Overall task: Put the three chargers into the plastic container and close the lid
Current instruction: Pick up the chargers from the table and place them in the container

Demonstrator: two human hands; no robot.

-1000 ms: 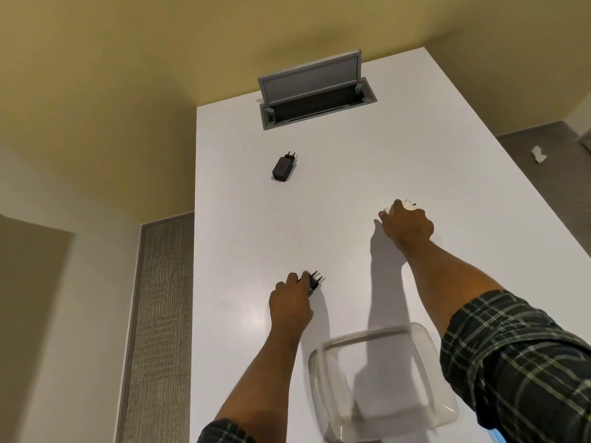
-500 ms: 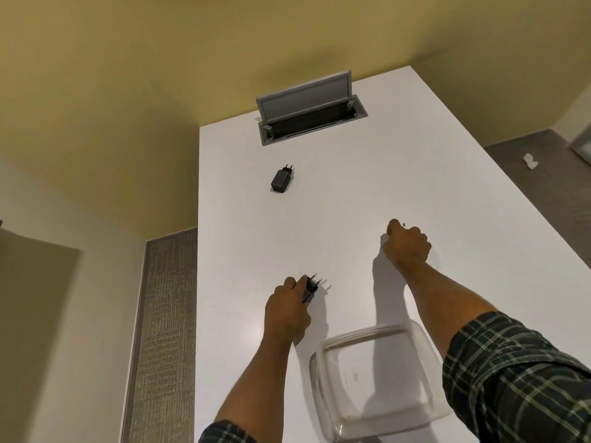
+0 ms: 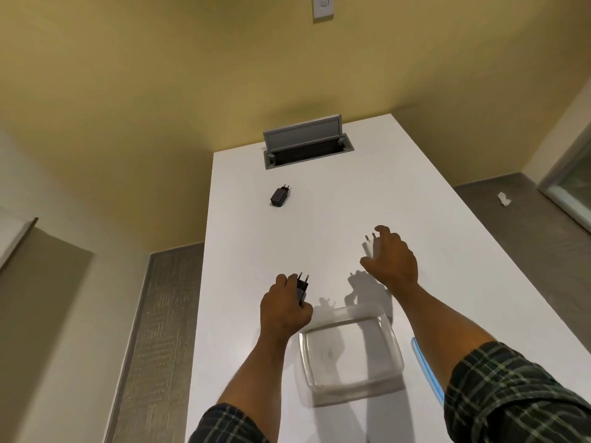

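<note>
The left hand pinches a small black plug-in charger in its fingers, prongs up, just beside the clear square plastic container — probably so it can be dropped straight in. The right hand curls its fingers around a white charger, prongs pointing away, lifted above the white tabletop. A second black charger lies well apart, near the open grey cable hatch. The container looks empty. A blue-rimmed lid rests beside it, partly hidden by the plaid sleeve. Nothing blocks the container's mouth.
</note>
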